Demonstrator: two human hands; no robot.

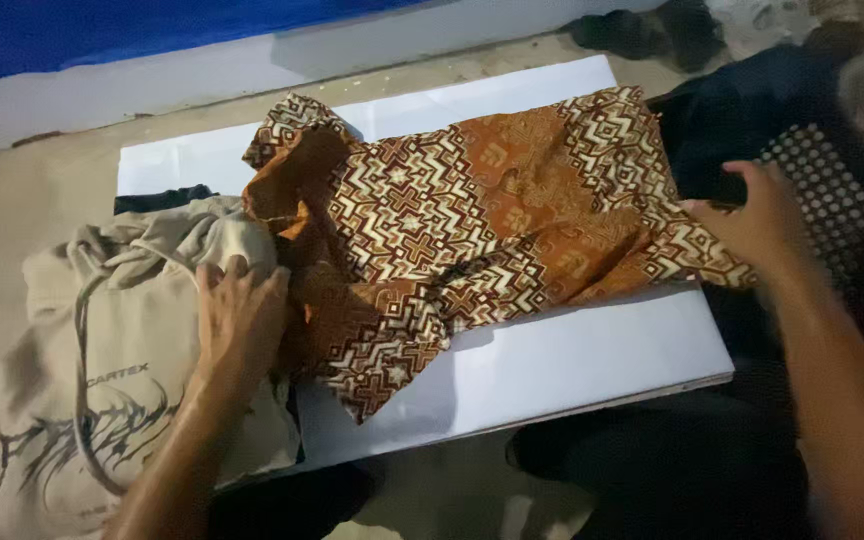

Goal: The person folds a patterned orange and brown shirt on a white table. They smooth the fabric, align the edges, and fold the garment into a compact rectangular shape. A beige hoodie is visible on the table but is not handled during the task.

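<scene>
A patterned shirt (482, 220) in orange, brown and cream lies crumpled and spread across a white board (572, 360), which sits flat on a sandy-coloured floor (12, 200). The shirt covers most of the middle and upper right of the board, with one corner of cloth trailing toward the board's near edge and a folded sleeve or collar part raised at the upper left. The left hand (240, 310) rests palm down where the shirt's left edge meets a beige hooded garment (102, 330); its fingers (237, 275) are spread slightly apart and lie flat on the cloth, pressing rather than pinching anything. The beige garment lies bunched at the board's left end, partly on the board and partly over the floor, with a drawstring looping down its front and a dark printed design near its bottom. A strip of dark cloth (162, 197) peeks out just behind it. The right hand (747, 225) is at the shirt's right edge, touching the patterned cloth there; whether its fingers are closed on the fabric cannot be told, as the hand is blurred. Just beyond it lie a dark blue garment (742, 110) and a black piece with white dots (832, 195), off the board's right end.
</scene>
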